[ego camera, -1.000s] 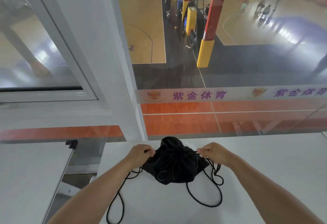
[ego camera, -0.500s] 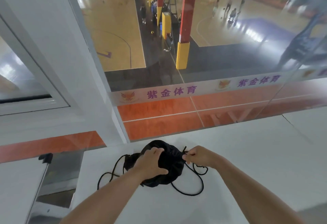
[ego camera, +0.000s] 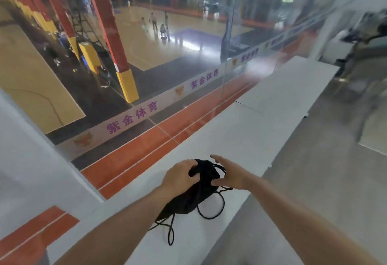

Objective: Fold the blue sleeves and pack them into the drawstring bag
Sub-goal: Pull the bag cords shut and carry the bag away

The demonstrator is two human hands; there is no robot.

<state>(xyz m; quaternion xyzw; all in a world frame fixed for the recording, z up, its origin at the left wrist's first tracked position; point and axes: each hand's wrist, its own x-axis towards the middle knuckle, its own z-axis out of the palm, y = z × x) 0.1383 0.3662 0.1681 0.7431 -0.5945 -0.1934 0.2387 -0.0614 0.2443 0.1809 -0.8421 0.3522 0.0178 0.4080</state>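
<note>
On the white table (ego camera: 230,139), left grip (ego camera: 180,176) clutches the black drawstring bag (ego camera: 201,195); right grip (ego camera: 230,173) spread, thumb touching it.

White table (ego camera: 247,137) beside glass wall (ego camera: 167,59)

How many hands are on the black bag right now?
2. The left hand grips the drawstring bag at its gathered top; the right hand touches its right side, fingers spread.
</note>
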